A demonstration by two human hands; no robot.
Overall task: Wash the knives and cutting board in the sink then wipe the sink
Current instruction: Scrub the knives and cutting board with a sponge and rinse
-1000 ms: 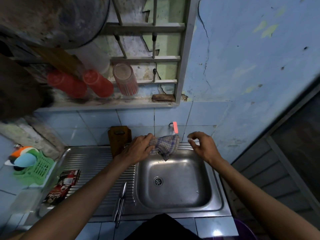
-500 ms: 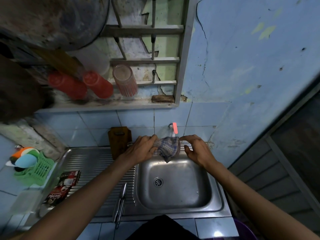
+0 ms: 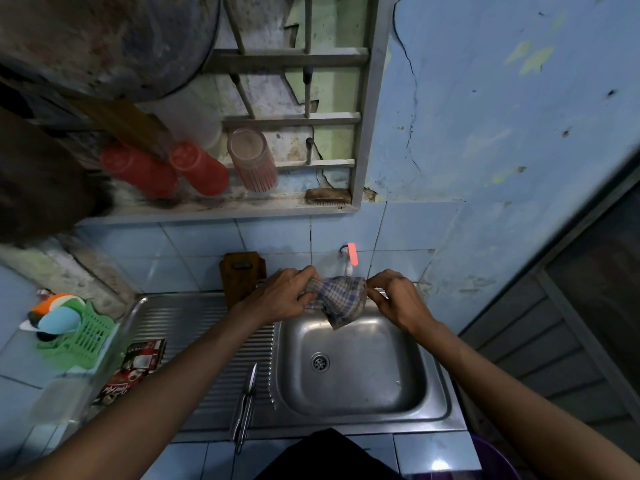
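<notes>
Pinching a blue-and-brown checked cloth (image 3: 341, 298) from both sides, my left hand (image 3: 284, 296) and right hand (image 3: 398, 301) hold it above the far edge of the stainless steel sink (image 3: 353, 362). Two steel knives (image 3: 246, 407) lie on the ribbed drainboard just left of the basin, and the dark wooden cutting board (image 3: 242, 277) stands against the far tiles.

The scene was dim and bluish. A small glare spot shone on the tile (image 3: 439, 464) at the bottom edge. Wide-angle distortion bent the edges; the upper left corner was dark and blurred.
</notes>
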